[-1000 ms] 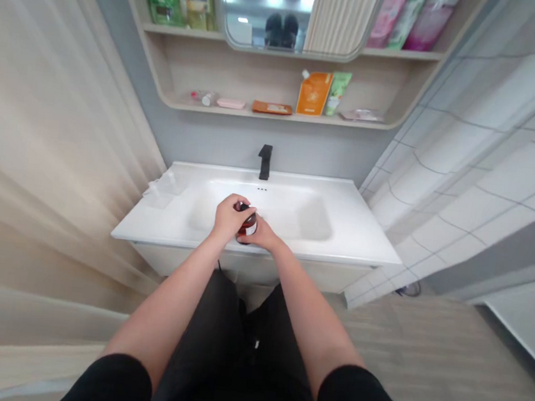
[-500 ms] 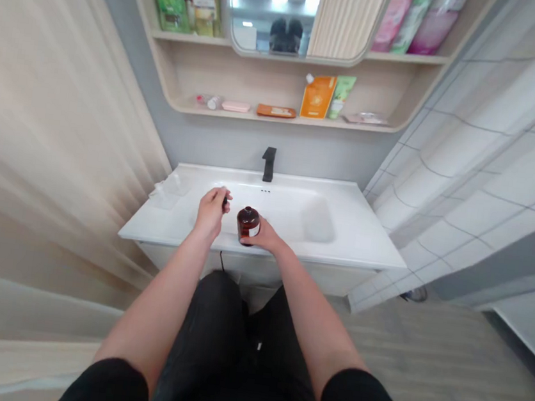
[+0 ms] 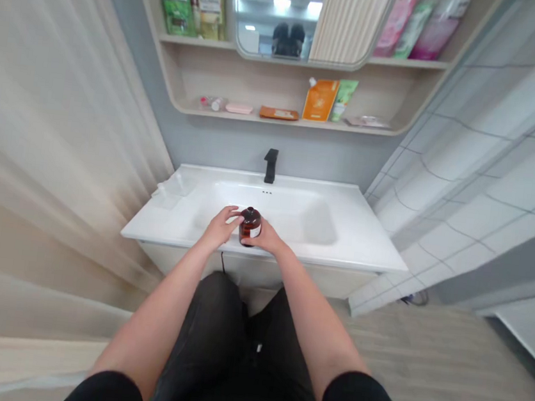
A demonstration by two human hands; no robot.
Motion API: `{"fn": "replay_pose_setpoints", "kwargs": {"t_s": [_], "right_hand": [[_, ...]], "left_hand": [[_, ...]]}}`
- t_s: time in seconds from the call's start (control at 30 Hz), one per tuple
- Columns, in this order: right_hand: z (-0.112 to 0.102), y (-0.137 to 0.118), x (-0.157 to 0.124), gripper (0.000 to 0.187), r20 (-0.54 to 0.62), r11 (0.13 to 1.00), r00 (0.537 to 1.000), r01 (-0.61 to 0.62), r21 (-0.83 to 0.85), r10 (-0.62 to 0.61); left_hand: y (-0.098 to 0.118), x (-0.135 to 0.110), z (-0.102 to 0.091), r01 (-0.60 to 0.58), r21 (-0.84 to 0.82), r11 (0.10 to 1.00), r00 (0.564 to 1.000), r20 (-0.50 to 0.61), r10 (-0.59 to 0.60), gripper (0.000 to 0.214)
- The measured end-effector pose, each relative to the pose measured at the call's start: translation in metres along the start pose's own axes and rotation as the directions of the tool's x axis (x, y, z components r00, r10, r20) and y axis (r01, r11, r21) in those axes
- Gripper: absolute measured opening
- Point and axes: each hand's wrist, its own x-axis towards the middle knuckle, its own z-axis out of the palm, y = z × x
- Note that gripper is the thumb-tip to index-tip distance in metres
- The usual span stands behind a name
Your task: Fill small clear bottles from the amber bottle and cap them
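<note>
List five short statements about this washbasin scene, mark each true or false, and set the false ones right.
1. The person's right hand holds the brown bottle. True.
2. The faucet is shiny silver. False: the faucet is black.
3. The orange pouch stands on the lower shelf, just left of the green tube as the camera sees it. True.
4. The person's left hand is up at the mirror. False: the left hand is at the brown bottle's left side, well below the mirror.
5. The brown bottle lies on its side. False: it is held upright.
</note>
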Motion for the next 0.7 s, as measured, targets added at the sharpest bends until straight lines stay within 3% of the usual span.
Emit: {"fn": "replay_pose_setpoints", "kwargs": {"t_s": [0.07, 0.13, 0.23, 0.37, 0.5, 0.7], "right_hand": [[0.000, 0.001, 0.000, 0.097, 0.000, 1.000, 1.000, 0.018, 0.004, -0.018], [0.001, 0.002, 0.001, 0.098, 0.003, 0.999, 1.000, 0.031, 0.011, -0.031], [0.001, 0.004, 0.002, 0.100, 0.007, 0.999, 0.999, 0.037, 0.010, -0.037], [0.000, 0.010, 0.003, 0.117, 0.067, 0.998, 0.997, 0.022, 0.064, -0.026], [-0.002, 0.018, 0.003, 0.127, 0.075, 0.995, 0.996, -0.058, 0.081, 0.052], [-0.003, 0.020, 0.002, 0.098, 0.055, 0.998, 0.997, -0.050, 0.048, 0.047]], "left_hand": [[0.005, -0.001, 0.004, -0.001, 0.034, 0.999, 0.995, 0.103, -0.002, 0.072], [0.010, -0.001, 0.010, -0.045, 0.137, 0.990, 0.992, 0.123, 0.028, 0.084], [0.016, 0.000, 0.020, -0.093, 0.291, 0.952, 0.995, 0.050, 0.082, 0.079], [0.019, 0.002, 0.014, -0.068, 0.308, 0.949, 0.995, -0.051, 0.088, 0.067], [0.021, 0.006, -0.030, -0.004, 0.344, 0.939, 0.970, -0.226, 0.087, 0.066], [0.003, 0.006, -0.128, 0.172, 0.518, 0.838, 0.896, -0.436, 0.085, 0.073]]}}
